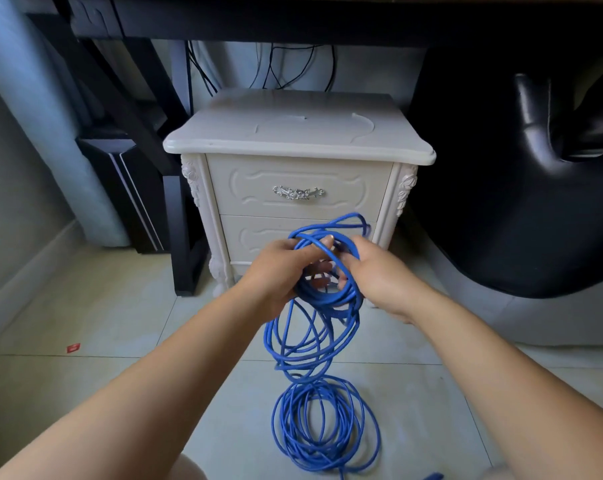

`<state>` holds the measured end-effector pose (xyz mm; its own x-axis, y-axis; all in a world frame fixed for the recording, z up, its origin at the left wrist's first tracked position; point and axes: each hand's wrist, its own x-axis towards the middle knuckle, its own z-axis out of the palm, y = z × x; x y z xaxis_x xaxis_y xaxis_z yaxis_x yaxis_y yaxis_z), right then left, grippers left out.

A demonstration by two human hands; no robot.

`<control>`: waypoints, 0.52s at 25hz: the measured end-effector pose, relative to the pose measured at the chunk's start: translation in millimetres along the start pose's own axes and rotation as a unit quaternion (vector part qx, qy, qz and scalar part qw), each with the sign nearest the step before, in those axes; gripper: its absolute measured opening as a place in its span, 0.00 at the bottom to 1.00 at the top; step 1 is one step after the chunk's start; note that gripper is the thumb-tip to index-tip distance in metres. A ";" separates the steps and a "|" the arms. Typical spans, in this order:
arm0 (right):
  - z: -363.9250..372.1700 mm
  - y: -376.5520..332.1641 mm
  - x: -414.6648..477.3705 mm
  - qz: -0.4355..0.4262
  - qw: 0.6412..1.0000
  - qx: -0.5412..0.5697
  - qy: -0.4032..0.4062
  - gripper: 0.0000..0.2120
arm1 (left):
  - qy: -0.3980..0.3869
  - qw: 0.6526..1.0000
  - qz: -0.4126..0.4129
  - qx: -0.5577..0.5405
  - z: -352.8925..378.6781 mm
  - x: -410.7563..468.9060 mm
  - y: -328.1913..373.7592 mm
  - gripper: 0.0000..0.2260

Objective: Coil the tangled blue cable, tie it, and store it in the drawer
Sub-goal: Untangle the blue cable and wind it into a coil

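A long blue cable [322, 424] lies in loose loops on the tiled floor, and strands rise from it into a small bundle held in front of me. My left hand [279, 268] grips that bundle from the left, fingers curled through the loops. My right hand [376, 271] holds the same bundle from the right, its fingertips hidden behind the cable. Behind the hands stands a white nightstand [300, 133]. Its upper drawer [298, 187], with a silver handle [298, 192], is closed. The lower drawer [255, 237] is partly hidden by the hands and is closed too.
A black desk frame and leg [179, 216] stand left of the nightstand, with dark cables hanging behind it. A black leather chair [522, 188] fills the right side. A small red scrap [73, 347] lies on the floor at left.
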<state>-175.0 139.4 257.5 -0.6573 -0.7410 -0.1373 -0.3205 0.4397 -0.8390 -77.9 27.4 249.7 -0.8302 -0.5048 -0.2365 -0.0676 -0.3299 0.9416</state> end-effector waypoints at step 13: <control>-2.9 8.0 4.1 -0.027 0.975 0.198 -0.099 0.12 | 0.042 0.968 0.044 0.244 -16.2 7.9 7.3 0.12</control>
<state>-182.2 141.4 251.8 -0.4891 -0.8587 -0.1528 -0.0379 0.1960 -0.9799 -76.0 8.1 250.7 -0.7982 -0.5833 -0.1505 -0.2695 0.1224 0.9552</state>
